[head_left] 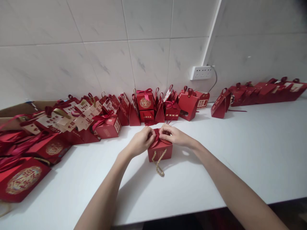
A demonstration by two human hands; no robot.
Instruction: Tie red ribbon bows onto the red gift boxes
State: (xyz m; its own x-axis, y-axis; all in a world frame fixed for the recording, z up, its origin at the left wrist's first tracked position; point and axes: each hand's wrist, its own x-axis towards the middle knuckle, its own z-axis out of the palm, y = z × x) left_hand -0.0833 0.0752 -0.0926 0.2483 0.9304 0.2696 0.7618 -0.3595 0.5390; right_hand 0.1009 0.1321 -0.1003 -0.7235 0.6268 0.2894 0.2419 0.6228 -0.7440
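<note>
A small red gift box (160,152) stands upright on the white table (192,191), a gold cord (158,167) hanging down its front. Dark red ribbon (157,132) lies across its top. My left hand (144,139) pinches the ribbon at the top left of the box. On the other side, my right hand (173,134) has its fingers pressed together on the ribbon at the top right. The fingertips of both hands are close together, and they partly cover the ribbon.
Red gift boxes (107,129) with ribbons and tags crowd the left side and line the wall behind. Larger boxes (26,179) sit at the near left. More boxes (263,91) stand at the back right. A white socket strip (202,73) is on the tiled wall.
</note>
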